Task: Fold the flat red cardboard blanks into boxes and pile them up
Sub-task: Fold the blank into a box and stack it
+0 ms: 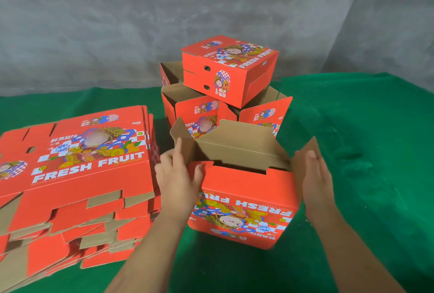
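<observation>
Standing on the green surface (pixel 352 114) right in front of the person is a half-folded red box (pixel 244 208), its printed "FRESH FRUIT" face turned toward them and upside down, its top open with brown flaps sticking up. The left hand (pixel 178 175) sits at the box's left edge: its index finger lies straight along the inside of the left flap (pixel 182 135) while the thumb hooks over the red front panel's corner, so it pinches the cardboard there. The right hand (pixel 315 177) is flat, fingers straight and together, pressed against the outer side of the right flap (pixel 305 154).

Just beyond the open box stands the pile of folded boxes (pixel 225 100). 1 closed box (pixel 229 69) sits on top, turned at an angle, resting across open boxes below whose flaps stand upright; how many are in the lower layer I cannot tell, though at least 3 show.

To the left, near the left hand, lies a thick stack of flat red blanks (pixel 77 175), the top one face up with its cartoon print and lettering readable, brown undersides and tabs fanning out along the near edge.

Behind the surface runs a grey concrete wall (pixel 117 34).
</observation>
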`<state>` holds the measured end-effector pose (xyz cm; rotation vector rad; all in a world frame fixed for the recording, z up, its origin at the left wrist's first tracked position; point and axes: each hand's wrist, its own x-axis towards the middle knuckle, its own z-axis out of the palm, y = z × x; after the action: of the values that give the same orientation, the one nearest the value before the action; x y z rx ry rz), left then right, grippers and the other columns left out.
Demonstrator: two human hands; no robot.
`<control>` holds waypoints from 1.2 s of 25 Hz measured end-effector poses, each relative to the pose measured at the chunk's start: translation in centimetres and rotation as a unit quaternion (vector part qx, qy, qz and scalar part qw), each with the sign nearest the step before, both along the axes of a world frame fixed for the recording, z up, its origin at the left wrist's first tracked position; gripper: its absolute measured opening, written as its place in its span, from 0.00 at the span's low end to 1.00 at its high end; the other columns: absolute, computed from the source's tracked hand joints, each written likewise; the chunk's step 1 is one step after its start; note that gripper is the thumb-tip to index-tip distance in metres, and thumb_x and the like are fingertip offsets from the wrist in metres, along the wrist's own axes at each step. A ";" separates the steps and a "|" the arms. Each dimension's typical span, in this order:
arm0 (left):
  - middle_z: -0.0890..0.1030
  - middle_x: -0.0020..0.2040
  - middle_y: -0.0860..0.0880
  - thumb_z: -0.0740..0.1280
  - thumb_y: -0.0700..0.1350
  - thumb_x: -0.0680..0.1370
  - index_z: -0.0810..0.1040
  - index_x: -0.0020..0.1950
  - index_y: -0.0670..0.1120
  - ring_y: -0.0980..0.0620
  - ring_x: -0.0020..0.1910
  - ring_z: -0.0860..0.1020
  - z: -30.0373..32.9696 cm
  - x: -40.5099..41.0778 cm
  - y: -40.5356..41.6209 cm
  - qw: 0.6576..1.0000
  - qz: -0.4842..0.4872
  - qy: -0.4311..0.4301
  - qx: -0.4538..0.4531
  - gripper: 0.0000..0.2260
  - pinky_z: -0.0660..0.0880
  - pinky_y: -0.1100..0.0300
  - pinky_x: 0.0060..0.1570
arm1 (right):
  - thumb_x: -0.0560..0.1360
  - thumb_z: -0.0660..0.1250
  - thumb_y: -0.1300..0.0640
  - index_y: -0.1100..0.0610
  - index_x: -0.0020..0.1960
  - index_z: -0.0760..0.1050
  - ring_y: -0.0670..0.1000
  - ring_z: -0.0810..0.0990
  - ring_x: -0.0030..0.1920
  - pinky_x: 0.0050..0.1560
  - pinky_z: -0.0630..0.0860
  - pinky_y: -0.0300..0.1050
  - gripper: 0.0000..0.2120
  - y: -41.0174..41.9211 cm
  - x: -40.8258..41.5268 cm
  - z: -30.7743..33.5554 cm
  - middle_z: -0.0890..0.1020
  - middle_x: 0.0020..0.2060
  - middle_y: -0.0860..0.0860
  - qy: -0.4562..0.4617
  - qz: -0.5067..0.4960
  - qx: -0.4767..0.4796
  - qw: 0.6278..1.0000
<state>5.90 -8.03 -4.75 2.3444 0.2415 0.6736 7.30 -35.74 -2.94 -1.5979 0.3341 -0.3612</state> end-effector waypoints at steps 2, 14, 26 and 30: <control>0.74 0.61 0.43 0.75 0.44 0.76 0.71 0.77 0.47 0.39 0.54 0.72 0.0 0.2 -0.3 0.999 0.004 -0.009 0.045 0.30 0.67 0.47 0.55 | 0.77 0.67 0.48 0.47 0.72 0.71 0.49 0.75 0.63 0.64 0.73 0.49 0.24 0.1 0.1 0.2 0.77 0.64 0.46 0.017 -0.023 -0.141 0.990; 0.75 0.55 0.50 0.48 0.68 0.81 0.59 0.83 0.58 0.46 0.53 0.72 1.2 1.3 0.8 0.947 -0.160 0.131 0.247 0.32 0.73 0.49 0.55 | 0.72 0.74 0.63 0.53 0.79 0.64 0.55 0.71 0.65 0.67 0.72 0.54 0.38 1.9 -0.8 -1.9 0.70 0.69 0.49 -0.157 0.070 -0.497 0.851; 0.81 0.49 0.50 0.41 0.81 0.73 0.82 0.59 0.57 0.42 0.55 0.80 2.2 3.6 0.9 0.980 -0.113 0.162 0.003 0.41 0.76 0.49 0.56 | 0.73 0.53 0.30 0.46 0.79 0.64 0.50 0.61 0.75 0.75 0.54 0.50 0.38 1.9 -0.2 -0.8 0.64 0.76 0.50 0.055 0.067 -0.233 0.969; 0.65 0.72 0.47 0.70 0.70 0.74 0.61 0.81 0.61 0.40 0.70 0.70 1.6 3.1 0.6 0.964 -0.103 0.242 0.037 0.39 0.71 0.43 0.69 | 0.70 0.76 0.36 0.47 0.82 0.57 0.55 0.68 0.73 0.73 0.66 0.52 0.48 1.4 0.1 -0.2 0.60 0.74 0.52 0.186 0.202 -0.325 0.905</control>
<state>8.99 -7.41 -3.19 2.5318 0.1834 0.0009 7.41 -34.35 -3.17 -2.3471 0.1623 0.1891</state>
